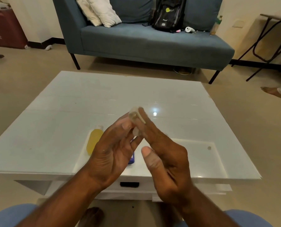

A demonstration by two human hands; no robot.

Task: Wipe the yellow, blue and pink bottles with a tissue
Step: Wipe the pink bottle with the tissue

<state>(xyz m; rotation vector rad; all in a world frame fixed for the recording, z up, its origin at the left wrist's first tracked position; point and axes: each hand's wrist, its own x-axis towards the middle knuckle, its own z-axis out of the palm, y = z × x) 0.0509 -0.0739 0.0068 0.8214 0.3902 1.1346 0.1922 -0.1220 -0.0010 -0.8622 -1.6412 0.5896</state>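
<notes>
Both hands raised together over the near-middle of the white glass-topped table (54, 128). Left hand (113, 148) palm turned right, fingers mostly straight, fingertips meeting a small pale blurred thing (134, 116) at the top; right hand (162, 154) angled left, fingers extended along that same thing, thumb sticking up free near the camera. The thing is pinched between the two sets of fingertips; motion blur, cannot tell if it is a tissue wad or a small bottle. Yellow bottle (94, 140) lies flat on the table just left of the left hand, cap pointing far, partly hidden by the hand. Blue bottle (131, 158) lies on the table under the hands, only a sliver of its near end showing between the palms. Pink bottle not made out. Far side: blue-grey sofa (144, 41) with white cushions (98, 12) at left, black backpack (169, 13) at right, a white controller (189, 29) beside it. Folding table (270, 38) far right. Maroon suitcase (5, 28) far left.
</notes>
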